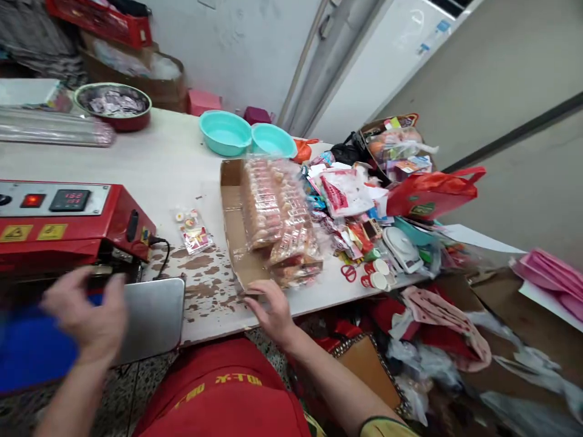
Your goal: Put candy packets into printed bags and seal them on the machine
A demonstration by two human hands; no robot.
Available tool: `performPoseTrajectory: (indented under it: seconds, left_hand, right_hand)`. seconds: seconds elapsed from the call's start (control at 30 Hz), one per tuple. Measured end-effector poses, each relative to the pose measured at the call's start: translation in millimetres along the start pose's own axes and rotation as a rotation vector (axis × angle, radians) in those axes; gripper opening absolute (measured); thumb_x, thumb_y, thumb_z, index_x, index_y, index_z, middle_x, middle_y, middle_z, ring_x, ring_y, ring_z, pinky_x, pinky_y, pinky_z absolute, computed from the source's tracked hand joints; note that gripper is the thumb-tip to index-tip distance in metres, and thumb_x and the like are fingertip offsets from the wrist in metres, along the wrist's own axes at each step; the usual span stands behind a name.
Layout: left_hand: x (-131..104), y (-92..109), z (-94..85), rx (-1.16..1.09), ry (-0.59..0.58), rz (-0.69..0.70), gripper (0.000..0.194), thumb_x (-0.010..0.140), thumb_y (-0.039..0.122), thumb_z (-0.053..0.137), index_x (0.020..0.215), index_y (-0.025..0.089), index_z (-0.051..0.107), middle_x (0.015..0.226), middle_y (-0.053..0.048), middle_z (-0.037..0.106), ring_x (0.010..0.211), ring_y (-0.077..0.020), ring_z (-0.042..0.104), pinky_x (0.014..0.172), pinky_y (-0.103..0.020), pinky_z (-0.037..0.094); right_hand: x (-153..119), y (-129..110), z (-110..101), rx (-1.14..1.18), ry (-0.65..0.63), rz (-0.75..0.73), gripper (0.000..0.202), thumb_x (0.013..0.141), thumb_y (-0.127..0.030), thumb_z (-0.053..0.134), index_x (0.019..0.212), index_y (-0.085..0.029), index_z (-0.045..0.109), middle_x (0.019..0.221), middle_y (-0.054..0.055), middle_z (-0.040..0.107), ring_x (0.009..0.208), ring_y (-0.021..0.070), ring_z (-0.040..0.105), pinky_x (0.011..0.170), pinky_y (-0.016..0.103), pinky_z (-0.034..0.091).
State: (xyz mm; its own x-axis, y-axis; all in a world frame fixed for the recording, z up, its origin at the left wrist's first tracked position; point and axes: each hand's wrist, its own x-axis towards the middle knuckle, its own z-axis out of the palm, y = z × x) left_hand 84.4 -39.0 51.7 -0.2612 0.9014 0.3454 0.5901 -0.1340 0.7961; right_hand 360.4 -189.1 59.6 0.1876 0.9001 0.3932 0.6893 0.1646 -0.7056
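My right hand (273, 312) pinches the near edge of a shallow cardboard box (234, 224) between thumb and fingers. Rows of clear plastic packets (277, 212) with pinkish contents fill most of that box. Blurred by motion, my left hand (88, 309) is over the front of a red sealing machine (122, 221), above its blue belt (36, 346) and a metal plate (152, 315). Thumb and fingers of that hand are apart, and nothing shows between them. Between the machine and the box lies one small clear packet (195, 233) on the worn tabletop.
Two turquoise basins (225, 133) stand at the back, with a bowl of small packets (113, 112) to their left. Mixed packets, paper cups (376, 279), scissors (348, 273) and a red bag (435, 191) crowd the right side. Cartons and plastic bags (423, 358) fill the floor at right.
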Motion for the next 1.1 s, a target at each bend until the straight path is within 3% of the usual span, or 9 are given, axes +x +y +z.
performPoseTrajectory:
  seconds: [0.03,0.13,0.23,0.37,0.47,0.63,0.77,0.97,1.1]
  left_hand:
    - [-20.7,12.3,21.2,0.009,-0.048,0.170,0.039,0.073,0.036,0.070,0.108,0.025,0.058,0.117,-0.008,0.060,0.117,-0.0317,0.051,0.104,-0.054,0.037]
    - [-79.1,56.2,85.0,-0.127,-0.467,0.438,0.032,0.085,0.032,0.060,0.114,0.022,0.056,0.117,-0.010,0.062,0.113,-0.0263,0.056,0.101,-0.046,0.042]
    - [-116.3,90.0,130.7,-0.206,-0.756,0.457,0.038,0.088,0.033,0.056,0.124,0.022,0.050,0.123,-0.011,0.059,0.117,-0.0257,0.055,0.100,-0.043,0.044]
    - [-131.4,103.8,158.8,-0.181,-0.863,0.357,0.041,0.087,0.035,0.056,0.125,0.023,0.049,0.119,-0.010,0.060,0.109,-0.0255,0.060,0.093,-0.043,0.049]
    - [-136.7,110.9,162.7,-0.143,-0.844,0.366,0.041,0.088,0.034,0.056,0.126,0.022,0.049,0.114,-0.010,0.061,0.104,-0.0247,0.061,0.092,-0.043,0.050]
    - [-165.5,138.7,161.4,-0.103,-0.842,0.753,0.039,0.088,0.031,0.058,0.126,0.027,0.054,0.130,-0.011,0.050,0.121,-0.0263,0.050,0.099,-0.043,0.046]
    - [-178.6,149.2,168.7,0.113,-0.815,0.939,0.018,0.088,0.024,0.057,0.102,0.024,0.067,0.134,-0.013,0.050,0.123,-0.0305,0.046,0.094,-0.045,0.047]
    - [-125.3,180.4,148.0,0.098,-0.809,1.009,0.020,0.083,0.039,0.064,0.091,0.021,0.068,0.133,-0.015,0.053,0.125,-0.0345,0.044,0.097,-0.051,0.041]
    - [-76.9,221.9,113.5,-0.335,-0.975,0.717,0.027,0.081,0.041,0.066,0.073,0.016,0.060,0.125,-0.013,0.057,0.119,-0.0273,0.051,0.099,-0.045,0.042]
  right_hand:
    - [-4.7,9.0,-22.8,-0.055,0.049,-0.018,0.024,0.087,-0.022,0.064,0.110,-0.025,0.060,0.098,0.007,0.069,0.092,0.0209,0.065,0.082,0.038,0.055]
    - [-19.3,40.3,-83.9,-0.215,0.225,-0.028,0.029,0.086,-0.020,0.064,0.114,-0.025,0.058,0.101,0.008,0.068,0.097,0.0225,0.064,0.087,0.042,0.054]
    - [-39.8,77.9,-134.0,-0.347,0.413,0.097,0.032,0.087,-0.025,0.063,0.118,-0.022,0.056,0.107,0.011,0.064,0.099,0.0239,0.062,0.086,0.046,0.055]
    - [-63.8,125.4,-174.7,-0.326,0.467,0.355,0.029,0.089,-0.033,0.059,0.113,-0.018,0.058,0.109,0.012,0.062,0.096,0.0232,0.062,0.082,0.046,0.057]
    - [-68.6,143.0,-180.9,-0.250,0.371,0.370,0.025,0.090,-0.034,0.057,0.109,-0.018,0.060,0.105,0.011,0.063,0.096,0.0231,0.062,0.081,0.045,0.057]
    - [-58.0,137.6,-164.7,-0.332,0.173,0.018,0.040,0.085,-0.029,0.065,0.124,-0.026,0.055,0.126,0.013,0.055,0.118,0.0266,0.052,0.094,0.049,0.051]
    - [-44.0,136.0,-156.2,-0.563,-0.094,-0.186,0.036,0.078,-0.034,0.074,0.112,-0.028,0.064,0.142,0.012,0.045,0.135,0.0337,0.035,0.105,0.056,0.041]
    - [-2.2,107.2,-192.6,-0.565,-0.248,-0.300,0.019,0.079,-0.037,0.073,0.089,-0.022,0.069,0.133,0.012,0.057,0.133,0.0328,0.041,0.107,0.054,0.039]
    - [51.1,53.6,-206.4,-0.119,-0.204,-0.294,0.013,0.084,-0.029,0.068,0.076,-0.020,0.067,0.118,0.010,0.067,0.117,0.0249,0.059,0.098,0.042,0.050]
